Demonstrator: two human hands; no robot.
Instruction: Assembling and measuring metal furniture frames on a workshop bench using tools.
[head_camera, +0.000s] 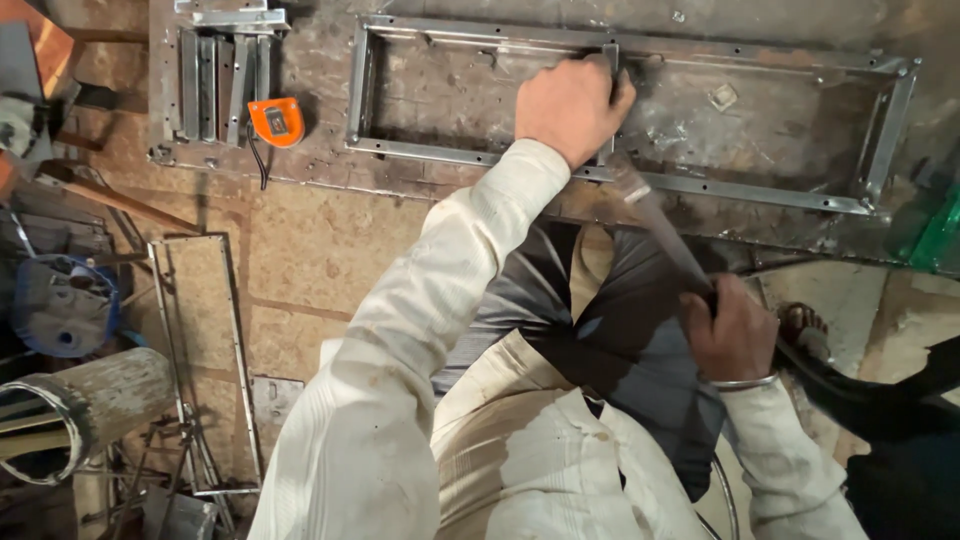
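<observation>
While a rectangular steel frame (700, 185) lies flat on the workbench (320, 110), both hands work at its cross bar (610, 60).
Left hand (570, 105) clamps that bar mid-frame; right hand (730, 335) is closed around a blurred tool handle (665, 235) off the near edge; orange tape measure (275, 122) sits left.

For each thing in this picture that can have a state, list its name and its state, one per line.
Left hand: closed on the crosspiece.
Crosspiece: upright inside the metal frame.
Metal frame: lying flat on the workbench.
Right hand: gripping a blurred tool.
Tool: angled toward the frame.
Tape measure: retracted, lying flat.
</observation>
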